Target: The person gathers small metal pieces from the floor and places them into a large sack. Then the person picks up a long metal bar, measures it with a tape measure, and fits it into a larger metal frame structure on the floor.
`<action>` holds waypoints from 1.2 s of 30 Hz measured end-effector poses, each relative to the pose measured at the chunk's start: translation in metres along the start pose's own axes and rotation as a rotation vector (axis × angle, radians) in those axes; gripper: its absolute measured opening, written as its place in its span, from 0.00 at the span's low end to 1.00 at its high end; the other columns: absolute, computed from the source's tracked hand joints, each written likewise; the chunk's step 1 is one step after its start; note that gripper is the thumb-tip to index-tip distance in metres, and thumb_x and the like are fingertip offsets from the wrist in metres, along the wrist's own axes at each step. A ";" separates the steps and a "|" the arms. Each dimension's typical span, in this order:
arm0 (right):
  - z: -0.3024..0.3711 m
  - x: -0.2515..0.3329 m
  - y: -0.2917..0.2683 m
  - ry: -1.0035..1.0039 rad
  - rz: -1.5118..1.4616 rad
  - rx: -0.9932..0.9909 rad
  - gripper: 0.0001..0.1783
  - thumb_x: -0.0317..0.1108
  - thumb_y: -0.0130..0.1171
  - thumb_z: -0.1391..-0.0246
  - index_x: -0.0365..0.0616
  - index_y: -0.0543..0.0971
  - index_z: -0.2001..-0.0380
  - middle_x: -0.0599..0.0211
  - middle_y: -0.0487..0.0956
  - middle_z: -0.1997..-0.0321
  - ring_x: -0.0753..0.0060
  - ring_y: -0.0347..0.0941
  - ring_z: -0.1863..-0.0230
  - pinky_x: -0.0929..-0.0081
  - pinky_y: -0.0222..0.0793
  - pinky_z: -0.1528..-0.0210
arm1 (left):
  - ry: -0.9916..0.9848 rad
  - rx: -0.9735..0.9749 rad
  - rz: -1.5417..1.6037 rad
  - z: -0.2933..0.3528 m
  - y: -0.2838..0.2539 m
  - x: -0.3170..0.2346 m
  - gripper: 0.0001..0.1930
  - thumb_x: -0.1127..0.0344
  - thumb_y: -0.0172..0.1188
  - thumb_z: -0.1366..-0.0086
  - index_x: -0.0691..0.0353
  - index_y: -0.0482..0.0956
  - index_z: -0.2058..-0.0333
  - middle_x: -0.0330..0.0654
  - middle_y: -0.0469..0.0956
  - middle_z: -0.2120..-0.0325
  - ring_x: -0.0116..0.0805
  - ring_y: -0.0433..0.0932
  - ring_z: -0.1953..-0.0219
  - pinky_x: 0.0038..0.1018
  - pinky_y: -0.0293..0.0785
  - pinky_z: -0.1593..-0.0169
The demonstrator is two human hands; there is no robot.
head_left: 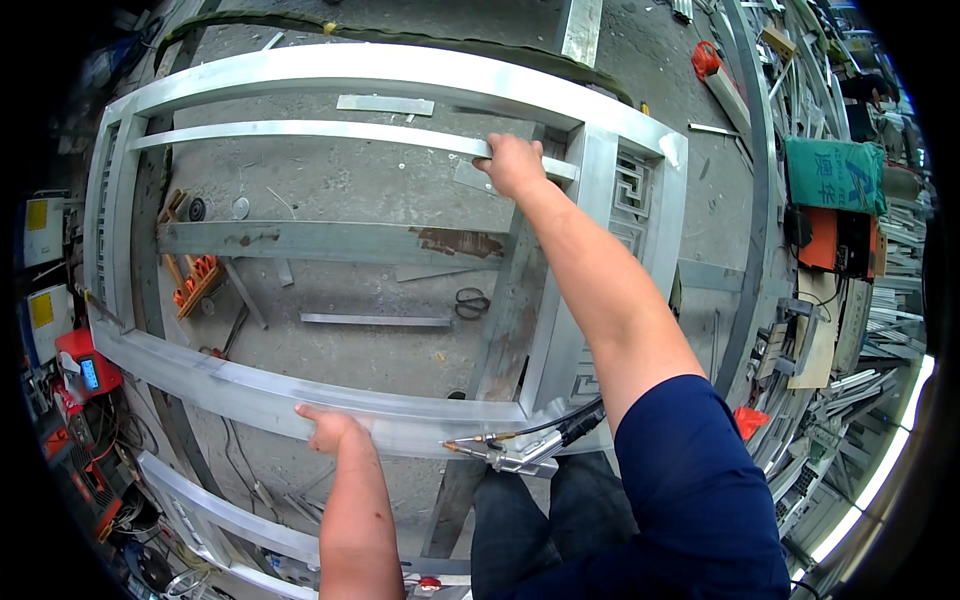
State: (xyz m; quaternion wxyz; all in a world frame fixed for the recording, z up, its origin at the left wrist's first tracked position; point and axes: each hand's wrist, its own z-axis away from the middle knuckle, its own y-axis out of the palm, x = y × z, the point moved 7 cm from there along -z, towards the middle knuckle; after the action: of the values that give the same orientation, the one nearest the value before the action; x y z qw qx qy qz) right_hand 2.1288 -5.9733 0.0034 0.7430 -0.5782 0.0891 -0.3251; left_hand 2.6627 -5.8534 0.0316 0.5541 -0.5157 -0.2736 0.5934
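Observation:
A large silver metal frame (330, 70) lies flat before me on grey support beams. Lattice panels fill its narrow ends, such as the right one (630, 187). A thin metal bar (300, 129) runs lengthwise inside it, close to the far rail. My right hand (513, 165) is closed around this bar near its right end. On the near rail (210, 370) lies my left hand (338, 430), closed at the rail's edge with one finger pointing left; its other fingers show only in part. A welding torch (520, 450) with a black cable rests on the near right corner.
Beneath the frame are a steel beam (330, 240), scissors (471, 303), a loose metal strip (375, 320) and an orange rack (197, 285). A red machine (88, 360) stands left. At right are a green package (835, 175) and stacked metal profiles (850, 400).

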 end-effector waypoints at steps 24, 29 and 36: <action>-0.010 0.001 0.000 -0.036 -0.036 -0.011 0.18 0.47 0.63 0.51 0.42 0.77 0.67 0.54 0.80 0.68 0.49 0.75 0.60 0.55 0.62 0.54 | 0.019 -0.159 -0.137 -0.020 -0.010 0.003 0.45 0.31 0.47 0.39 0.80 0.62 0.52 0.68 0.71 0.56 0.65 0.73 0.54 0.51 0.71 0.52; -0.016 -0.007 -0.005 -0.027 -0.011 -0.014 0.19 0.48 0.64 0.51 0.43 0.76 0.68 0.55 0.80 0.68 0.49 0.75 0.60 0.54 0.62 0.54 | 0.018 -0.115 -0.097 -0.018 0.000 0.002 0.46 0.31 0.47 0.39 0.81 0.61 0.50 0.70 0.69 0.53 0.65 0.73 0.52 0.50 0.71 0.51; -0.022 0.001 0.004 0.003 0.050 0.066 0.19 0.49 0.63 0.50 0.47 0.79 0.63 0.58 0.81 0.61 0.53 0.76 0.54 0.52 0.61 0.48 | -0.063 0.007 0.081 -0.004 -0.003 0.001 0.50 0.30 0.47 0.39 0.82 0.56 0.44 0.70 0.68 0.50 0.65 0.72 0.49 0.48 0.70 0.45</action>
State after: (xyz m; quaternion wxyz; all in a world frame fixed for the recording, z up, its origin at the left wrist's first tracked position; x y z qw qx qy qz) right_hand 2.1198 -5.9913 -0.0072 0.7695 -0.5502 0.0939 -0.3102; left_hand 2.6672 -5.8522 0.0325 0.5227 -0.5053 -0.2677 0.6323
